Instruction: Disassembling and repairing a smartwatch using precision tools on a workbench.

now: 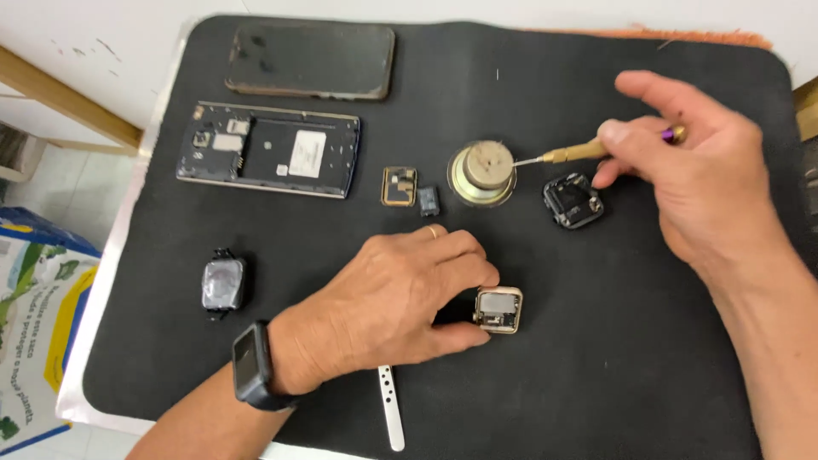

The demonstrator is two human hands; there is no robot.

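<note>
**Small electronics laid open on a black work mat**

A black, soft-looking rectangular mat (596, 375) with rounded corners covers most of a white table (528, 10). At the left edge a pale wooden bar (68, 102) runs diagonally, and below it, on a light tiled floor, stands a printed blue, green and yellow bag (34, 315). An orange fringe (690, 36) shows past the mat's far edge.

Nothing here serves as a true container. The nearest to one is an opened dark phone frame (268, 149), its shallow inside showing metal plates and a white label. Beyond it lies a dark smartphone (311, 60), face up.

The left hand (392, 298), with a ring and a black wrist device (253, 365), is curled narrowly, thumb and fingertips pinching a small square gold-coloured watch case (499, 309) with its inner parts exposed, near the mat's middle. The right hand (690, 170) grips a slim brass-handled screwdriver (588, 152) with a purple end, its tip touching a round silver magnet-like disc (482, 173).

Just beside the disc lie a small gold square frame (399, 186) and a tiny dark component (429, 201). A black square watch case (573, 200) sits under the right hand's fingers. A foil-wrapped square module (223, 284) lies well apart at left, and a white strap piece (390, 407) rests at the near edge.
</note>
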